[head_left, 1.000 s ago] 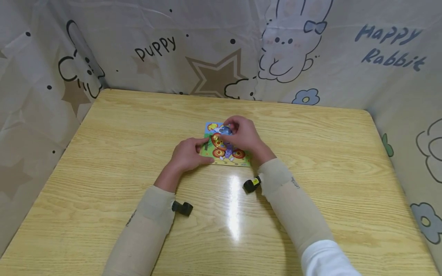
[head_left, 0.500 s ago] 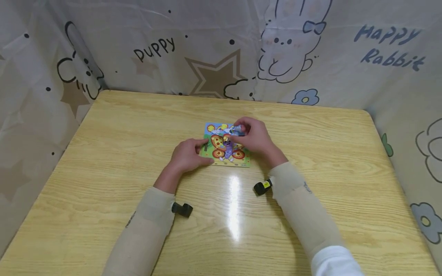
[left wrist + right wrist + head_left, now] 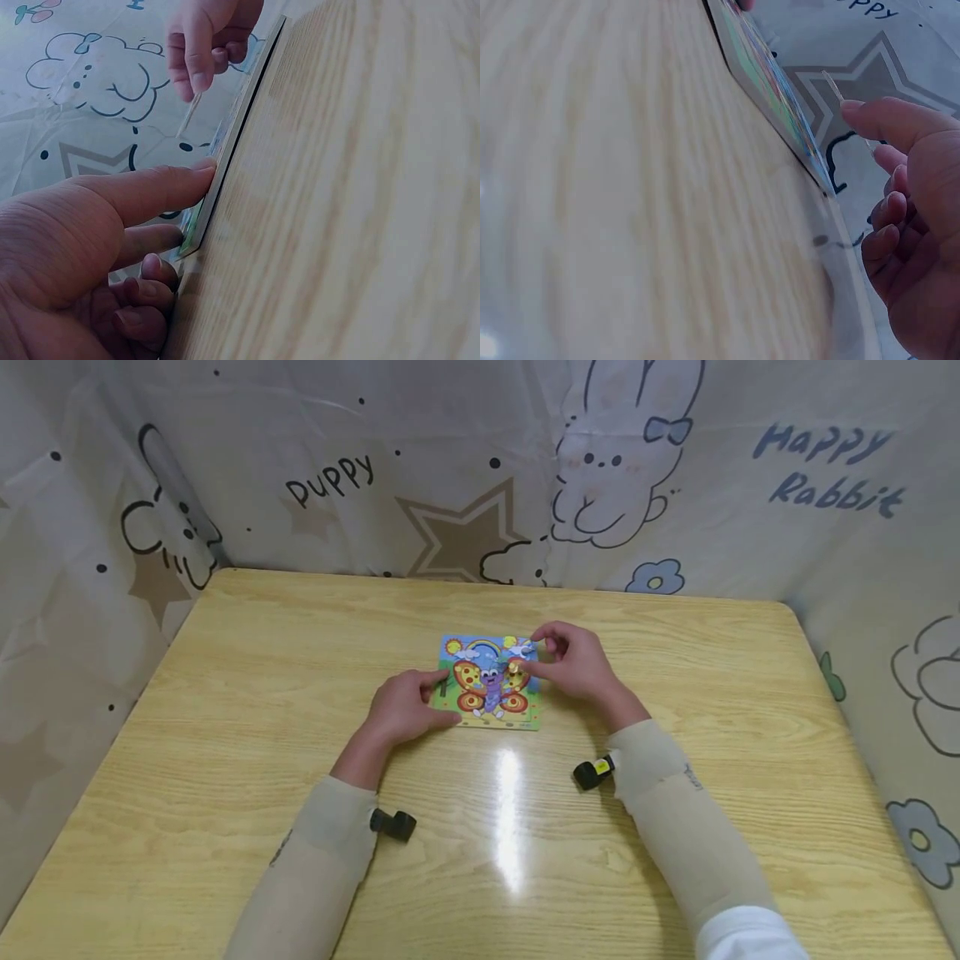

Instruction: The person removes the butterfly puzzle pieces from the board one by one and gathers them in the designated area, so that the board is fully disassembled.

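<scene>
A square butterfly jigsaw board (image 3: 487, 718), with a purple body and orange-red wings, lies flat near the table's middle. My left hand (image 3: 405, 706) rests at its lower left corner; the thumb and a forefinger touch the edge, as the left wrist view also shows. Over the board's upper right side, my right hand (image 3: 577, 662) pinches a thin flat puzzle piece (image 3: 832, 85) between thumb and forefinger. In the left wrist view that piece (image 3: 189, 116) is seen edge-on, tilted above the board; its face is hard to make out.
The board lies on a light wooden table (image 3: 300, 635) with a bright reflection in front of it. A printed cloth (image 3: 450, 452) with stars and a rabbit stands behind the table and along its sides. A small black camera sits at each wrist.
My right hand has moved rightward across the board with the pinched piece, uncovering more of the butterfly's upper picture. My left hand keeps its place at the corner. The head view has shifted slightly.
</scene>
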Action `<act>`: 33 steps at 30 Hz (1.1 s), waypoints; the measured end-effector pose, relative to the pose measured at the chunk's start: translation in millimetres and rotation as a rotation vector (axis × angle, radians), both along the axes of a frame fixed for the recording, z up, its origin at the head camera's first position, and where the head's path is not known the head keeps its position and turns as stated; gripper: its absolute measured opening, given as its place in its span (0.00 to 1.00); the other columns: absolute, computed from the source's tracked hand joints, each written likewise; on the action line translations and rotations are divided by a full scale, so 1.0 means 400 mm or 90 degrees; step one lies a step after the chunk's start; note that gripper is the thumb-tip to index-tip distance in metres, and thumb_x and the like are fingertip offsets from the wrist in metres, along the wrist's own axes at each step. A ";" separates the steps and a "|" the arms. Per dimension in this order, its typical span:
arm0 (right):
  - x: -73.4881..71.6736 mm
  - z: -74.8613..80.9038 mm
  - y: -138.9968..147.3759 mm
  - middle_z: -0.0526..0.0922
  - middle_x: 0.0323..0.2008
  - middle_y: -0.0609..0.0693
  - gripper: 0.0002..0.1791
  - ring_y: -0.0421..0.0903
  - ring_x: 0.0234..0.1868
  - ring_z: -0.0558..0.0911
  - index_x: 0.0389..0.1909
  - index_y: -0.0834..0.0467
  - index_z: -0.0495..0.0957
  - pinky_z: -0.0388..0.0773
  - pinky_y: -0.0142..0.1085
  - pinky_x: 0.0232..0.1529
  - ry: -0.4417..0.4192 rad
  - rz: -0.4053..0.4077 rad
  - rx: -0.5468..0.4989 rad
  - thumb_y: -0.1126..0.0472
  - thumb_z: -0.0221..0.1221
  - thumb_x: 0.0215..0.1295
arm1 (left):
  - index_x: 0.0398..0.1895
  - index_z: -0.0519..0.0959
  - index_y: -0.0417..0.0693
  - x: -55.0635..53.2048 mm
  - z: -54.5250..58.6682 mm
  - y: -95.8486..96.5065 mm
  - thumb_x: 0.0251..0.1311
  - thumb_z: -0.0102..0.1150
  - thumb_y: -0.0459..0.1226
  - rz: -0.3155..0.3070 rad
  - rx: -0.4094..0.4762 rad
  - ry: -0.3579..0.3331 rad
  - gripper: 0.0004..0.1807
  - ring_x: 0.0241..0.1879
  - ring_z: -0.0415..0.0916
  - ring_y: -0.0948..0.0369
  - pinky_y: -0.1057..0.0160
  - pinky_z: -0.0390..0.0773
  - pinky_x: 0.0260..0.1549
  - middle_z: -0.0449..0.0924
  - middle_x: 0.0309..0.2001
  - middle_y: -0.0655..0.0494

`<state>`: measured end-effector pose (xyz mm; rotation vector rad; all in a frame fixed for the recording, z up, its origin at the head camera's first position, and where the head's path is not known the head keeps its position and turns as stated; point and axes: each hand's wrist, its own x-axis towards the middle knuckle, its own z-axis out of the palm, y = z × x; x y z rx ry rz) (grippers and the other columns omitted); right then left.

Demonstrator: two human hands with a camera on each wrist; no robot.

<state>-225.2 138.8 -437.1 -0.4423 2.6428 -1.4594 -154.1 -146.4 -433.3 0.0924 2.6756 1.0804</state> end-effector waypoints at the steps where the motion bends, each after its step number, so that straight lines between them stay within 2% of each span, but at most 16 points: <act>1: -0.001 -0.002 0.005 0.71 0.32 0.56 0.22 0.49 0.33 0.68 0.45 0.58 0.81 0.65 0.37 0.34 0.000 -0.004 0.002 0.54 0.76 0.53 | 0.69 0.74 0.54 0.000 -0.001 -0.001 0.47 0.79 0.49 -0.002 -0.001 0.002 0.43 0.33 0.64 0.55 0.57 0.62 0.33 0.68 0.32 0.51; 19: -0.006 -0.006 0.105 0.71 0.33 0.57 0.24 0.50 0.35 0.68 0.46 0.60 0.81 0.65 0.37 0.36 -0.011 -0.048 0.016 0.55 0.77 0.53 | 0.69 0.74 0.55 0.001 -0.007 0.001 0.47 0.79 0.48 -0.008 -0.002 0.001 0.42 0.32 0.64 0.55 0.57 0.62 0.32 0.69 0.32 0.52; 33: -0.026 -0.019 0.168 0.71 0.32 0.56 0.21 0.50 0.34 0.69 0.47 0.60 0.80 0.65 0.36 0.36 -0.024 -0.048 0.041 0.59 0.75 0.54 | 0.69 0.74 0.55 0.000 -0.006 -0.001 0.47 0.79 0.48 -0.005 -0.003 0.001 0.42 0.31 0.64 0.55 0.57 0.61 0.32 0.68 0.31 0.51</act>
